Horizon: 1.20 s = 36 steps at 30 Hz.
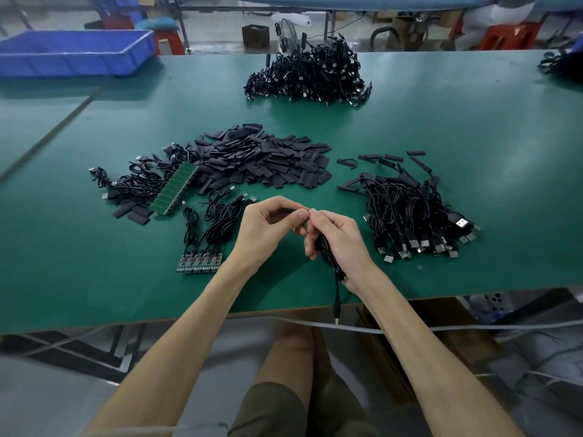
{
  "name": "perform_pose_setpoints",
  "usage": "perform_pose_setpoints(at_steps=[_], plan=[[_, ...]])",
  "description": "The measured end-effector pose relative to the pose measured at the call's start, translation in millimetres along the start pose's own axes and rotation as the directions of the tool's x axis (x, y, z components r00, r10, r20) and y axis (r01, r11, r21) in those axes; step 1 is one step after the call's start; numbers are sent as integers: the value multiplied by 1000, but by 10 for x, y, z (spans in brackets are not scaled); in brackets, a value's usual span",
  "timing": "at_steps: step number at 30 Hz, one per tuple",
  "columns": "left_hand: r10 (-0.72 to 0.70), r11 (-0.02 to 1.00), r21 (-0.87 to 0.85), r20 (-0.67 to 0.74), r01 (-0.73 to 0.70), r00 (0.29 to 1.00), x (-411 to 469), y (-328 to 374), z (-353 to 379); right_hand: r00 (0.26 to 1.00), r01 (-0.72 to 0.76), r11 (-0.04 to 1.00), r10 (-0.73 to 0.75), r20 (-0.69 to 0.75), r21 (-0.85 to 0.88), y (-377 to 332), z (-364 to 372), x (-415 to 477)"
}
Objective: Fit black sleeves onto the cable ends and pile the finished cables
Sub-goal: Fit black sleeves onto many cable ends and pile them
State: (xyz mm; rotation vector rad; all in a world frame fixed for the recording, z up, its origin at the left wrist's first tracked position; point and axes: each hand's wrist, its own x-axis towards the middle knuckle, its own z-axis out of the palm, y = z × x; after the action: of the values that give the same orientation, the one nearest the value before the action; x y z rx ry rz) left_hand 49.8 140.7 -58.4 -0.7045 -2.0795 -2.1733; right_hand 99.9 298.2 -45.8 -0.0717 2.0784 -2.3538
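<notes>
The cable (337,288) gripped in my right hand (342,244) dangles off the bench (94,279) edge, and its weight may tug the end out of the black sleeve (288,210) my left hand (265,234) pinches just above the bench, dropping it among the loose sleeves (268,159) heaped beyond.

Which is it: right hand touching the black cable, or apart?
Touching. Head view: the right hand curls its fingers round the black cable, which hangs below its palm.
</notes>
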Motion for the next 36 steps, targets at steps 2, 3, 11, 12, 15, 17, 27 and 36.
perform_pose_setpoints(at_steps=[2,3,11,12,15,17,27,36], plan=[[7,1000,13,-4,-7,1000,-4,6,10,1000,3,1000,-3,5,-5,0,-4,-3],[9,1000,14,-4,-9,1000,-6,11,13,1000,2,1000,-2,8,-11,-4,-6,-3],[-1,999,36,-10,1,1000,-16,44,14,1000,-3,1000,3,6,-5,12,-6,8],[8,999,53,-18,-7,1000,-19,52,23,1000,-7,1000,7,0,-3,11,-5,11],[38,985,170,-33,-32,999,-39,70,52,1000,-13,1000,13,-23,-3,11,8,19],[62,941,334,-5,-57,998,-42,77,71,999,-4,1000,3,-53,-18,18,22,24],[176,694,666,213,-275,961,58,173,-189,999,44,983,-47,-11,-178,62,35,49],[235,767,603,52,-218,971,-37,105,-118,998,38,994,-32,60,-105,48,-7,43]])
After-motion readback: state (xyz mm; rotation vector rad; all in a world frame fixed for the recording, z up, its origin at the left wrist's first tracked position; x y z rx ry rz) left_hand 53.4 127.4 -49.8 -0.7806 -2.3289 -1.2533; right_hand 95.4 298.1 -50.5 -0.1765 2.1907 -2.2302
